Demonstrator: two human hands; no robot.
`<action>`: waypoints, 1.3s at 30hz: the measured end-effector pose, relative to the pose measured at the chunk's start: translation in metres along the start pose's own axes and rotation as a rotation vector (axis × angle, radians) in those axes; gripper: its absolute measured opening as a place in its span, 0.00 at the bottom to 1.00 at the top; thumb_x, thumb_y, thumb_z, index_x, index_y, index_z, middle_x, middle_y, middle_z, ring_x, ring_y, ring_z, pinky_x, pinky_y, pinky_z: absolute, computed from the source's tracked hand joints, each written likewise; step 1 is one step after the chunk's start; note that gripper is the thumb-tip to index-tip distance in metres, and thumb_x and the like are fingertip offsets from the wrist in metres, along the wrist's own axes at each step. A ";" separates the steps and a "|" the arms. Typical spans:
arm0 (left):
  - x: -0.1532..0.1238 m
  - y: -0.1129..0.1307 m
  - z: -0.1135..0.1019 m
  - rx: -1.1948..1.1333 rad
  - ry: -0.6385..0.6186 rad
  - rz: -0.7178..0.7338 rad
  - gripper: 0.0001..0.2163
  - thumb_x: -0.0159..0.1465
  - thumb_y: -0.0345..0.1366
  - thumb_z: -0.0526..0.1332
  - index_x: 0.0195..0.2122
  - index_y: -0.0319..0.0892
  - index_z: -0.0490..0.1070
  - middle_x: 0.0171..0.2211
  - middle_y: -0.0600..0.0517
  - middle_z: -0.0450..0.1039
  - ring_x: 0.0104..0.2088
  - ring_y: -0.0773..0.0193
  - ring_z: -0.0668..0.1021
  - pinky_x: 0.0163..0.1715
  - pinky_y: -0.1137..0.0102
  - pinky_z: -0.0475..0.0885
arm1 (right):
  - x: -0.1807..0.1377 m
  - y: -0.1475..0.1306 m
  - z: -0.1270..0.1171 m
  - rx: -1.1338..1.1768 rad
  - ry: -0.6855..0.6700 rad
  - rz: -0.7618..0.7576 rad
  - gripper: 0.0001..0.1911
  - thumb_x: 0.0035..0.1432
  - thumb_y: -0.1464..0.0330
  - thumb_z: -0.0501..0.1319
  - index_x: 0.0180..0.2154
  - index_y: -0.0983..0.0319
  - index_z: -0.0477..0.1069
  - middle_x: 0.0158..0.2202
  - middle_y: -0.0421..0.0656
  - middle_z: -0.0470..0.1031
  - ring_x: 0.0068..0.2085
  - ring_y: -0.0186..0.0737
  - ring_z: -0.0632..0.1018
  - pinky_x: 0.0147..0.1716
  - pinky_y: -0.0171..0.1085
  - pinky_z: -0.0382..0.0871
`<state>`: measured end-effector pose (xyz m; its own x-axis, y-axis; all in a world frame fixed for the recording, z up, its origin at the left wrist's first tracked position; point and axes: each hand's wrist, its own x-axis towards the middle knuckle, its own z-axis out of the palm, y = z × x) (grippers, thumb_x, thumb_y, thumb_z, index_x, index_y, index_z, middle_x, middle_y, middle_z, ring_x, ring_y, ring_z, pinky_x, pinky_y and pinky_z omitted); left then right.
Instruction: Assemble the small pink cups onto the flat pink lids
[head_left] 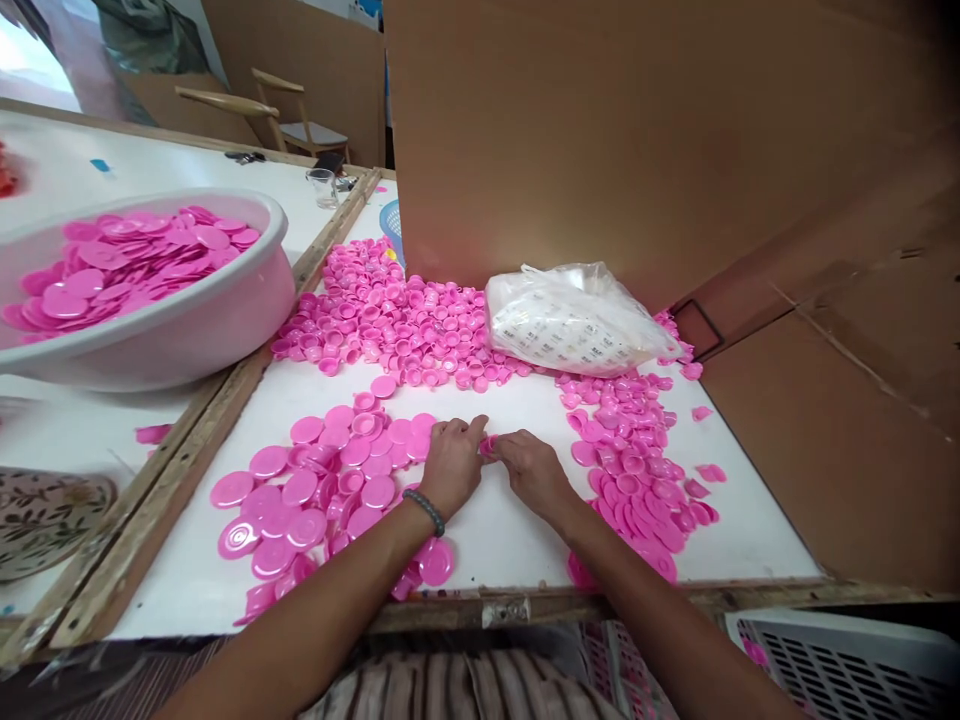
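My left hand (452, 463) and my right hand (529, 466) meet at the middle of the white table (517, 540). Both pinch one small pink plastic piece (488, 446) between their fingertips. A beaded bracelet (424, 509) circles my left wrist. Flat pink lids (300, 495) lie spread to the left of my left hand. Smaller pink caps (637, 480) lie scattered right of my right hand. A big heap of small pink caps (382, 320) sits behind the hands.
A clear plastic bag (574, 320) of small white parts rests at the back. A white basin (187, 320) full of pink lids stands on the left. Tall cardboard sheets (675, 140) wall the back and right. A white crate (847, 660) sits at lower right.
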<state>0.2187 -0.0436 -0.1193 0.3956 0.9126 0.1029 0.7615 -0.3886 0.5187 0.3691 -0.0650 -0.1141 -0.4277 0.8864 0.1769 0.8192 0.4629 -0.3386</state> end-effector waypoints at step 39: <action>0.029 0.011 -0.021 -0.464 -0.441 -0.411 0.09 0.49 0.34 0.65 0.26 0.40 0.64 0.18 0.54 0.72 0.20 0.67 0.75 0.20 0.76 0.68 | -0.025 0.002 0.005 0.162 0.234 0.230 0.09 0.55 0.64 0.60 0.37 0.61 0.73 0.32 0.45 0.72 0.36 0.41 0.68 0.35 0.39 0.65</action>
<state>0.2280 -0.0188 -0.0930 0.3694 0.7991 -0.4743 0.6370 0.1539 0.7554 0.3795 -0.0860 -0.1235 -0.1244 0.9520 0.2796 0.8047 0.2617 -0.5329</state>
